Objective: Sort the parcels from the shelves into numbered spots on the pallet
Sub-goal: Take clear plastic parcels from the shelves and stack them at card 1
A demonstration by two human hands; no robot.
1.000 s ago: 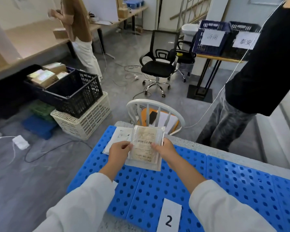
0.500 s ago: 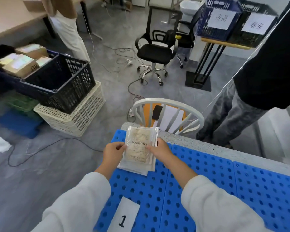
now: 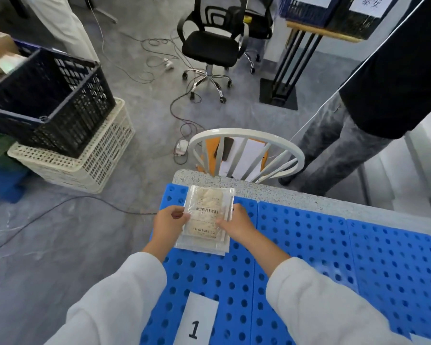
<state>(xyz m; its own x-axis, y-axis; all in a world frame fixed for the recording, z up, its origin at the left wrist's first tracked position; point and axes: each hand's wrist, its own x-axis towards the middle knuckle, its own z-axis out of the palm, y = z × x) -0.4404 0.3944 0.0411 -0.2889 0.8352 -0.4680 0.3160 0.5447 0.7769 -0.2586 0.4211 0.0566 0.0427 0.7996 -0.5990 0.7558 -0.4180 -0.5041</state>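
A flat clear-plastic parcel (image 3: pixel 207 210) with a barcode label lies over a stack of similar flat parcels (image 3: pixel 201 247) at the far left end of the blue perforated pallet (image 3: pixel 306 240). My left hand (image 3: pixel 169 220) pinches the parcel's left edge. My right hand (image 3: pixel 235 224) holds its right edge with the thumb on top. A white card marked 1 (image 3: pixel 197 322) lies on the pallet nearer to me, below the stack.
A white chair (image 3: pixel 246 150) stands just behind the pallet's speckled table edge (image 3: pixel 284 195). A person in dark clothes (image 3: pixel 373 100) stands at the right. Stacked crates (image 3: pixel 60 120) sit on the floor at left, cables (image 3: pixel 179 115) trail across the floor, an office chair (image 3: pixel 209 51) stands farther back.
Both hands carried the parcel leftward, from the spot by card 2 to the spot above card 1, and lowered it onto the stack there. The view tilted down.
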